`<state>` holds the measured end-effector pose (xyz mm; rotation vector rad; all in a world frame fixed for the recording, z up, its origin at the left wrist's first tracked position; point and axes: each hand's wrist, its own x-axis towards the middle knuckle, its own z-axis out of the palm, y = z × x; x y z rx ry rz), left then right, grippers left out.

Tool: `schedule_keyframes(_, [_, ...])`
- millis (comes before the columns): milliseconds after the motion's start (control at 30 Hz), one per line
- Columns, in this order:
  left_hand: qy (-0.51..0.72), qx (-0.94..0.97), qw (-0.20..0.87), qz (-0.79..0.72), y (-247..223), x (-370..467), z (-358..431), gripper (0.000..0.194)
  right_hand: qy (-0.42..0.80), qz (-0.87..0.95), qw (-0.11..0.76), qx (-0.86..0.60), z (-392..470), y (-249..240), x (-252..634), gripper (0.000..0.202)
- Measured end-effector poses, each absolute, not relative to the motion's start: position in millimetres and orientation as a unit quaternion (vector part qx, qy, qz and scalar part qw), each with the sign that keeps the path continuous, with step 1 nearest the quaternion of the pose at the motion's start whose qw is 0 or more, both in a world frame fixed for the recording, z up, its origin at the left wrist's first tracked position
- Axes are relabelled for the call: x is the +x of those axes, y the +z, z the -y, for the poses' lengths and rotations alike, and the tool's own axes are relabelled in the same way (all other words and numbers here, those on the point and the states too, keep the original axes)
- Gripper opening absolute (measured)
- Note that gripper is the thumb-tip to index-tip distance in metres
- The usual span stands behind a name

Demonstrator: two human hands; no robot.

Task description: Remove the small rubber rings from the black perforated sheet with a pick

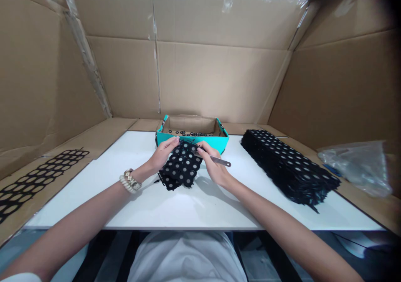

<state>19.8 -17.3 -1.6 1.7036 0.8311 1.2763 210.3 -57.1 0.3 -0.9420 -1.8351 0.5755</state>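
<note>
Black dotted sheet (pixel 182 166) between left fingers (pixel 171 142) and right fingers (pixel 207 148).

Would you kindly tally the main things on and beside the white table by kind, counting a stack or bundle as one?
Teal box: 1
Black dotted stack: 1
Held black dotted bundle: 1
Held metal strip: 1
Black ring mesh: 1
Clear plastic bag: 1
Total: 6, leaving out the small rings in the box

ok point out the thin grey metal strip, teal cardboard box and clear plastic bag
Thin grey metal strip (pixel 220 161), head view: exposed length near its holed end.
Teal cardboard box (pixel 219 143), head view: front wall.
Clear plastic bag (pixel 360 168), head view: crumpled middle.
</note>
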Motion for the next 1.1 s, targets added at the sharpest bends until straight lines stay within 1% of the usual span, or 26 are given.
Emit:
schedule_keyframes(100, [0.505,0.651,0.476,-0.307,0.0,21.0,19.2,0.039,0.221,0.755,0.484,-0.384,59.2,0.1,210.1,0.034])
schedule_keyframes(200, [0.483,0.642,0.511,-0.306,-1.1,22.0,20.6,0.040,0.217,0.752,0.497,-0.375,58.2,-2.7,210.6,0.045])
schedule_keyframes(333, [0.485,0.627,0.521,-0.316,-4.5,22.1,19.5,0.041,0.208,0.751,0.484,-0.398,56.4,-6.4,212.0,0.048])
schedule_keyframes(467, [0.482,0.636,0.512,-0.320,-5.5,22.0,18.2,0.041,0.166,0.765,0.450,-0.429,57.9,-5.7,210.7,0.048])
schedule_keyframes(667, [0.472,0.653,0.500,-0.316,-4.2,21.6,19.4,0.042,0.141,0.760,0.441,-0.457,59.6,-4.9,208.6,0.046])
schedule_keyframes(867, [0.457,0.696,0.430,-0.348,-0.7,20.8,20.6,0.045,0.135,0.758,0.429,-0.473,59.9,-6.5,207.9,0.044])
schedule_keyframes(1100, [0.452,0.739,0.372,-0.332,4.2,21.5,26.9,0.043,0.161,0.753,0.439,-0.463,61.3,-4.1,206.7,0.041])
